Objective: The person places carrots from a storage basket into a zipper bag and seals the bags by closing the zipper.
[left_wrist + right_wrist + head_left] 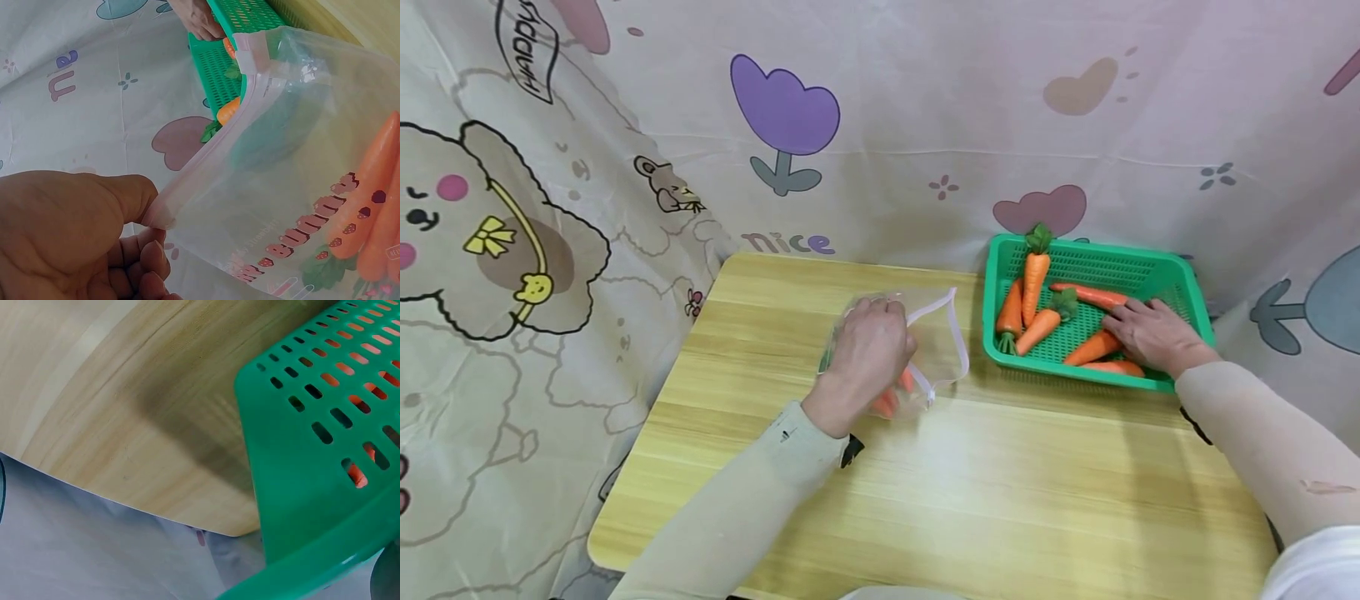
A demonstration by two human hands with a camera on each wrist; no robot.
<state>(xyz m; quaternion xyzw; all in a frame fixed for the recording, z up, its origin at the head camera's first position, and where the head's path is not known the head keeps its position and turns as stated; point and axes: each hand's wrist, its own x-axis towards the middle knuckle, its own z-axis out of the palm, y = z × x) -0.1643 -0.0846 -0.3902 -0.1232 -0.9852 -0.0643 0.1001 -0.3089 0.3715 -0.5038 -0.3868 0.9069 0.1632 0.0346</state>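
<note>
My left hand (868, 346) pinches the zip edge of a clear plastic zip bag (206, 219) between thumb and fingers. Inside the bag lie orange carrots (369, 206) with green tops, and pink lettering is printed on its front. The bag's mouth gapes toward the green basket (1045, 365). My right hand (1153, 333) reaches down into the right half of that basket, its fingertips over a carrot (1088, 350). Whether the fingers grip it I cannot tell. In the right wrist view, the basket wall (294, 506) hides this hand.
Several other carrots (1036, 287) lie in the basket, mostly at its left end. The basket stands toward the back right of a wooden table (1000, 492). A printed cloth (895, 167) hangs behind the table and along its left side.
</note>
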